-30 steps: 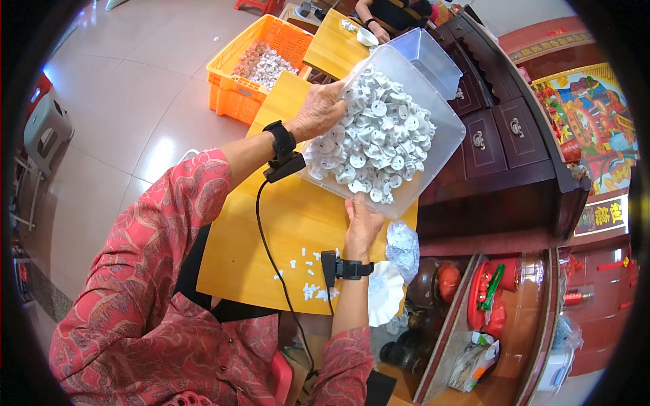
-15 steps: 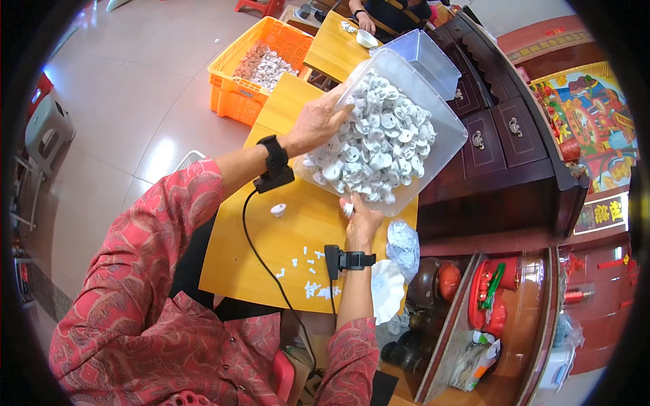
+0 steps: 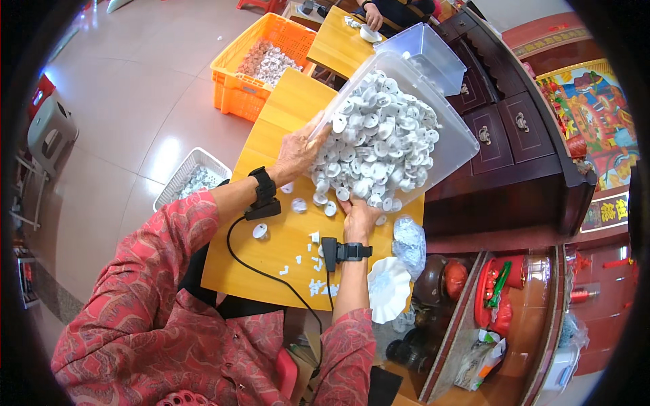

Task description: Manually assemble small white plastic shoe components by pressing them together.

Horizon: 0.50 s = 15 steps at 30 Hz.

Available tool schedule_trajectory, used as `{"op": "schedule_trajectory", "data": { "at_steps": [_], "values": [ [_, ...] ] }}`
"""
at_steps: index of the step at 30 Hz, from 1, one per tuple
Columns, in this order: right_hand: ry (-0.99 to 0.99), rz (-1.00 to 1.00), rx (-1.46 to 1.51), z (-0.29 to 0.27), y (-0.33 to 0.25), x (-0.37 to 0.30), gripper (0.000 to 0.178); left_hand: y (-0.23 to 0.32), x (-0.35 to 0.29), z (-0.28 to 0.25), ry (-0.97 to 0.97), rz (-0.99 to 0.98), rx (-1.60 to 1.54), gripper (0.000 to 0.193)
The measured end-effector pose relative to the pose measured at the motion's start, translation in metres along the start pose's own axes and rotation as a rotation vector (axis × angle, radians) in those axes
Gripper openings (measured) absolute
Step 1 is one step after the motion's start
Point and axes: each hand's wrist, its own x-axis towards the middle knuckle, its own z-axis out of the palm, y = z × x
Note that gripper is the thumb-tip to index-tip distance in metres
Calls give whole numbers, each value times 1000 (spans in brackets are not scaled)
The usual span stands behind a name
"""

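Observation:
A clear plastic bin (image 3: 448,162) full of small round white plastic parts (image 3: 379,128) is tilted toward me over the yellow table (image 3: 233,254). My left hand (image 3: 300,150) is closed on its left side. At its near edge my right hand (image 3: 360,218) grips the bin, fingertips partly hidden among the parts. Several round parts lie loose on the table below, such as a white disc-shaped part (image 3: 260,231) near my left wrist. Small white pegs (image 3: 318,287) are scattered beside my right forearm, left of a white scalloped dish (image 3: 388,289).
An orange crate (image 3: 233,95) of parts and a white basket (image 3: 166,193) stand on the floor to the left. Another clear bin (image 3: 443,68) stands behind. Dark drawers (image 3: 504,139) border the right. At a far table a person's hand (image 3: 372,17) touches a white bowl (image 3: 370,34).
The bin is tipped further toward me and parts have spilled from its near edge onto the table. My left hand has moved left and nearer. The other person's hand has reached the bowl.

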Motion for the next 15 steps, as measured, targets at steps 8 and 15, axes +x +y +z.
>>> {"op": "schedule_trajectory", "data": {
  "at_steps": [8, 15],
  "values": [
    [46, 27, -126, -6, 5, 21, 45, -17, 12, 11, 28, 61, -46, 48],
    [28, -121, -632, -4, -2, 30, 33, -19, 17, 16, 33, 49, 5, 49]
  ]
}}
